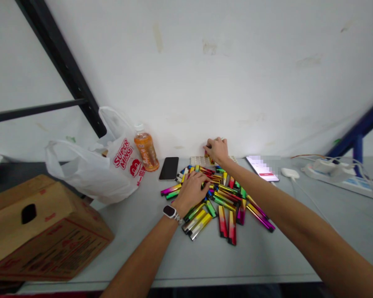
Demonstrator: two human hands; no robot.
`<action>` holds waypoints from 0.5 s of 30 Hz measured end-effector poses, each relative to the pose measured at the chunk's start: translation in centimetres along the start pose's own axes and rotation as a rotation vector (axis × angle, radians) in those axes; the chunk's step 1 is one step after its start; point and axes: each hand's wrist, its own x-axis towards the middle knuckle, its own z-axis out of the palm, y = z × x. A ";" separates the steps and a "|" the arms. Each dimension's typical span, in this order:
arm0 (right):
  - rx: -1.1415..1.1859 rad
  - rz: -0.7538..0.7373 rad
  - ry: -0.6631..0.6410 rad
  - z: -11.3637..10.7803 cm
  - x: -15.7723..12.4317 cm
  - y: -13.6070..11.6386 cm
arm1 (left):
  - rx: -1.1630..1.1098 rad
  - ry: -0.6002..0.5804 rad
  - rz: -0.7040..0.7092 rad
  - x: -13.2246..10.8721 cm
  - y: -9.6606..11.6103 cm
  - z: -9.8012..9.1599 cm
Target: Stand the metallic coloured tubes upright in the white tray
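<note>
A pile of several glossy multicoloured stick-shaped devices [226, 203] lies in the middle of the grey table [236, 256]. My left hand [192, 188], with a watch on its wrist, rests on the left side of the pile, fingers curled onto the sticks. My right hand [216, 150] reaches to the far edge by the wall, fingers pinched on a small red and yellow piece [209, 156] at a pale gridded tray [199, 160]. What the left fingers hold is hidden.
A black phone [169, 168] and an orange drink bottle [146, 150] stand left of the tray. A white plastic bag [105, 169] and a cardboard box [37, 227] fill the left. A lit phone [262, 168], white charger [289, 173] and power strip [338, 171] lie right.
</note>
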 end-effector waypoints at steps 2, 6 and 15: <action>0.003 0.003 -0.007 -0.2 0.1 0.0 | 0.006 -0.001 0.000 0.0 0.0 0.0; -0.028 -0.011 -0.023 -0.3 0.1 -0.1 | 0.010 -0.001 0.000 0.1 0.0 0.1; -0.146 -0.102 0.039 -1.4 -0.6 -0.1 | 0.009 0.009 0.007 0.1 -0.3 0.3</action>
